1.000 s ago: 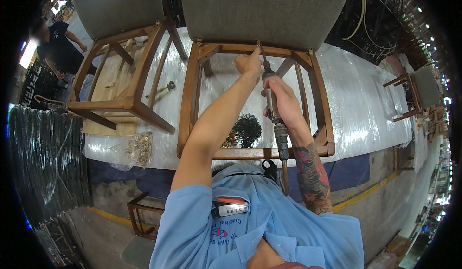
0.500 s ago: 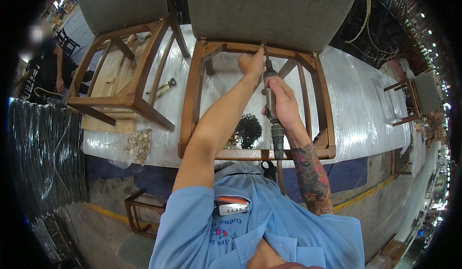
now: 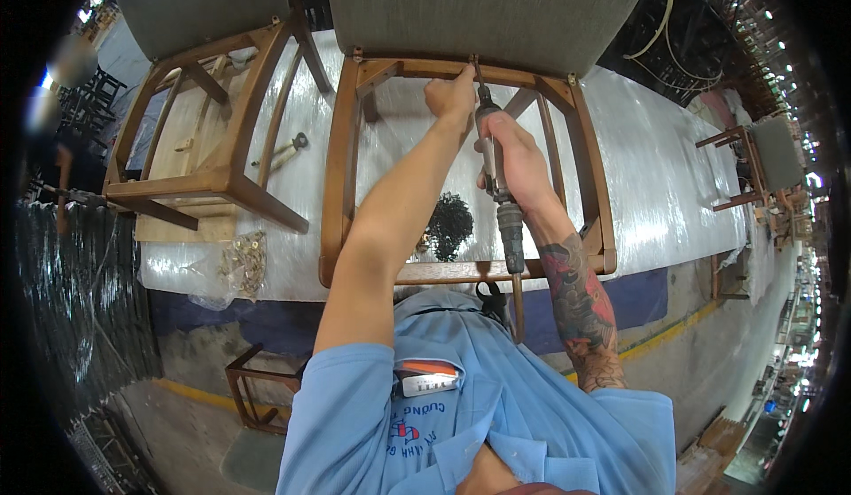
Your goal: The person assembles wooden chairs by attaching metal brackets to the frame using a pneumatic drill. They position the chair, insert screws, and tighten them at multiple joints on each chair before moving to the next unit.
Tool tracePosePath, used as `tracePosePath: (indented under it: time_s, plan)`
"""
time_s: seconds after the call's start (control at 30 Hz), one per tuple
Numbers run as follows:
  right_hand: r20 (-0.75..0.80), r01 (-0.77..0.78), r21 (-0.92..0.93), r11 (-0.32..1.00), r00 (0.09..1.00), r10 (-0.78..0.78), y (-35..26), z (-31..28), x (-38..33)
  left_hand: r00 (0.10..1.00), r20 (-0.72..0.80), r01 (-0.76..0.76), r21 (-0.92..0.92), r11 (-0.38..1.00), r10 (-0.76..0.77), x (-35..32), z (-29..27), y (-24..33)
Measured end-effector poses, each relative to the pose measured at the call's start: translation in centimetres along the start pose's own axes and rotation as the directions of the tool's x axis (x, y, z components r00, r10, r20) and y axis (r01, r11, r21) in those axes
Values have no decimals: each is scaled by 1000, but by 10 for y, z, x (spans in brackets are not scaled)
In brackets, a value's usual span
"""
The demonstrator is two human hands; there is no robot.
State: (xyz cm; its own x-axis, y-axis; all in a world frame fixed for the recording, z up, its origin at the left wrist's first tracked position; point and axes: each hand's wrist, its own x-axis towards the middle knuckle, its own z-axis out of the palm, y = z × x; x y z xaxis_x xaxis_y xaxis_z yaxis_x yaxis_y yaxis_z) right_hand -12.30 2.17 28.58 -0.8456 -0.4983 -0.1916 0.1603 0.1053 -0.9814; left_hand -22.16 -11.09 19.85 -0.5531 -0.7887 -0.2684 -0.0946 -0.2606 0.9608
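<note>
My right hand is wrapped round a long pneumatic screwdriver, a hose trailing from its rear end. The bit points away from me, its tip at a small metal bracket on the far rail of an upturned wooden chair frame. Beside that tip, my left hand is closed, thumb and finger pinched at the bracket; what they hold is too small to make out. The frame's grey upholstered panel rises beyond the rail. A heap of black screws lies inside the frame.
A second chair with a grey panel lies to the left. By it are a hand tool and a plastic bag of small brass-coloured hardware. Plastic film covers the table. Another chair is at far right; a person is at far left.
The whole view has shifted slightly, so the chairs sit a little further left and up. Both hands keep their places at the bracket; the screwdriver's rear end has swung a little.
</note>
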Motion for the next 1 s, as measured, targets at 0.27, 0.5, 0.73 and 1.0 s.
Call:
tracePosePath:
  time_s: [0.27,0.5,0.73,1.0]
  plan:
    - [-5,36,25,999,999,-36,7,3,8,1000,-13,-19,130,991,20,18,8,-17]
    - [-18,28,18,999,999,-28,6,1,15,998,-41,-38,164,986,45,23,14,-27]
    - [-23,23,18,1000,999,-23,5,6,17,997,-82,-8,94,996,16,24,13,-29]
    - [-36,19,8,1000,999,-19,9,3,17,1000,-29,2,111,994,2,9,4,-16]
